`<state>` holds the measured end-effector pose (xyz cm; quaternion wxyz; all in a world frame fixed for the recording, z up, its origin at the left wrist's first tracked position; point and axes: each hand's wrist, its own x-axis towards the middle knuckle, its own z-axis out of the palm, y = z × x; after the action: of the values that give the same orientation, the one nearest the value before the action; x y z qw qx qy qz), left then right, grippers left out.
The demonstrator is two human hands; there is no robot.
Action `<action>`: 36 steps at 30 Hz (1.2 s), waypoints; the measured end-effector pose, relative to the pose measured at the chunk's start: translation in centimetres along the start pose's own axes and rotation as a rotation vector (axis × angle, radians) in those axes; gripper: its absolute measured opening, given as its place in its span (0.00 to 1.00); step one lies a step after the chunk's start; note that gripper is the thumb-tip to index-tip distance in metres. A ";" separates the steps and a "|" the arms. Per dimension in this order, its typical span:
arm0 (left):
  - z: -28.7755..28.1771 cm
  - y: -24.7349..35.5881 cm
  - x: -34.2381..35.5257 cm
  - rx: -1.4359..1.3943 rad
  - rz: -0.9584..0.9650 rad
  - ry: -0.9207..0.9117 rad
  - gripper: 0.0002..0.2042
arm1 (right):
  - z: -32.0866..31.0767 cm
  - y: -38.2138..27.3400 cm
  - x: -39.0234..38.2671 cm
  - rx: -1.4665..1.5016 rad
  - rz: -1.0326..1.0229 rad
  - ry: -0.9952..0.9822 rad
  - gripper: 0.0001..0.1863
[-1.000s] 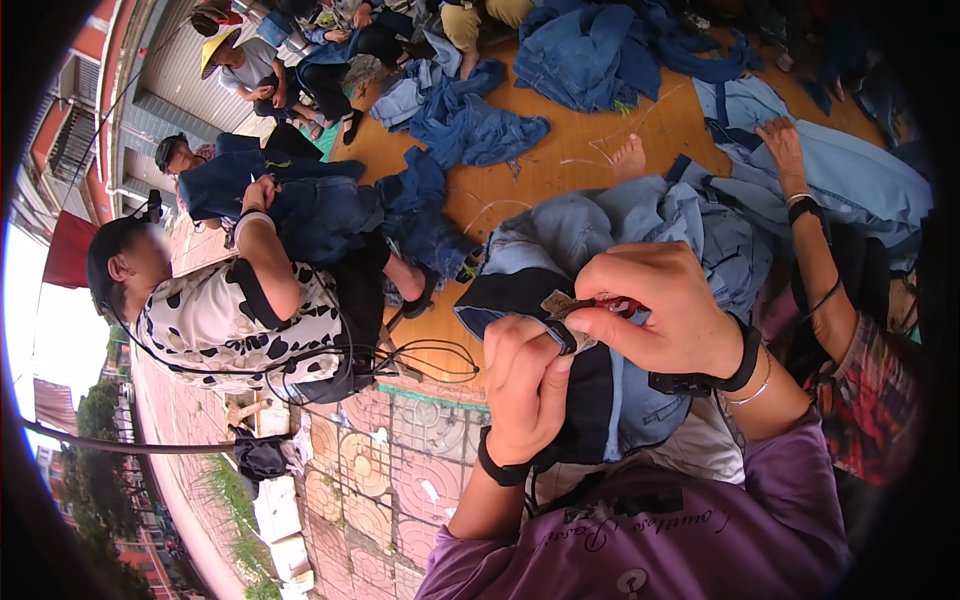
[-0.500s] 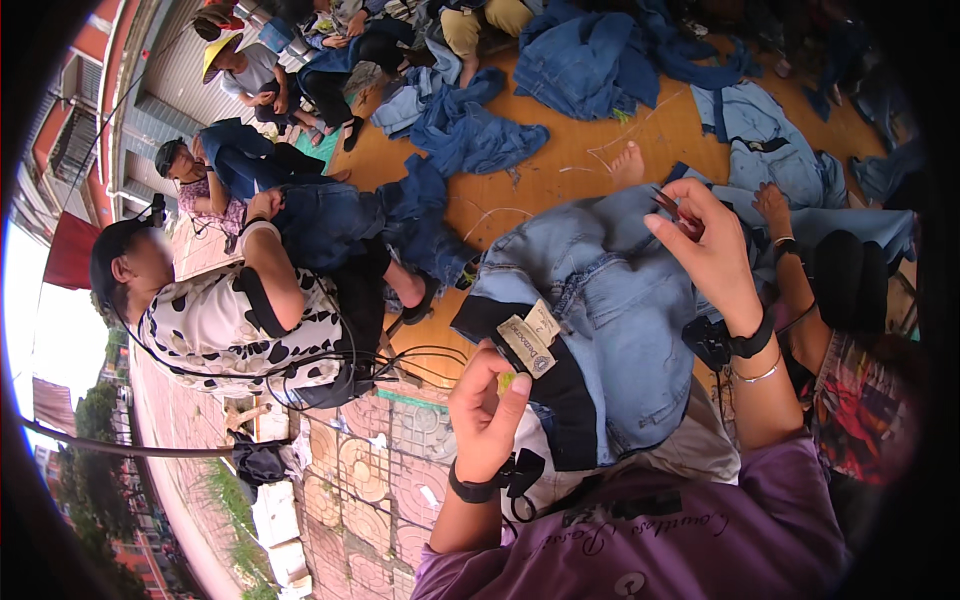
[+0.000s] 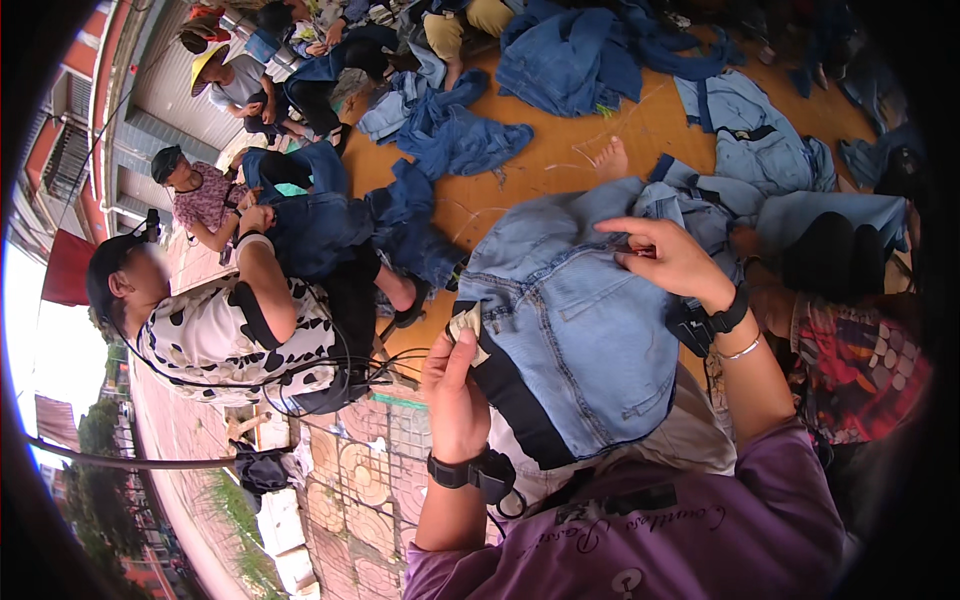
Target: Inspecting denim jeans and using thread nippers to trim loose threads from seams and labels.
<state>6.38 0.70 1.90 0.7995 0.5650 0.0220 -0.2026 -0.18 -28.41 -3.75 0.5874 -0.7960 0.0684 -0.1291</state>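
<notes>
A light blue denim jacket [image 3: 585, 320] with a dark lining lies spread across my lap. My left hand [image 3: 455, 385] pinches its near edge where a small pale paper tag [image 3: 466, 325] hangs. My right hand [image 3: 670, 262] grips the far side of the same jacket, fingers pressed into the cloth near a seam. Both wrists carry dark bands.
A person in a black-and-white spotted top [image 3: 215, 335] sits close on my left with dark denim. Another person in a patterned garment [image 3: 855, 365] sits on my right. Denim piles [image 3: 455, 135] lie on the orange floor [image 3: 560, 150]. More seated people [image 3: 235, 85] are farther back.
My hands, close together on the tag a second ago, have moved apart. The right hand swept out right and settled on the jacket, which is now spread open.
</notes>
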 end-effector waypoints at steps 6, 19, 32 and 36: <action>0.0 1.9 1.4 0.113 0.388 -0.140 0.09 | 1.6 1.3 -0.1 0.027 -0.007 0.119 0.07; 4.8 12.8 4.3 0.311 0.797 -0.507 0.18 | 0.6 -7.6 -3.7 0.247 -0.436 0.943 0.13; -3.7 0.1 -2.3 0.065 -0.008 -0.347 0.22 | 2.6 0.5 -10.9 -0.234 -0.333 0.286 0.19; -2.9 -0.5 -2.8 0.194 -0.005 -0.253 0.20 | 1.7 -1.4 -11.7 -0.186 -0.262 0.111 0.20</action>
<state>4.20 4.05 1.17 0.7371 0.6095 -0.0970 -0.2754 -10.99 -23.38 -4.39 0.4845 -0.8407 0.0079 -0.2415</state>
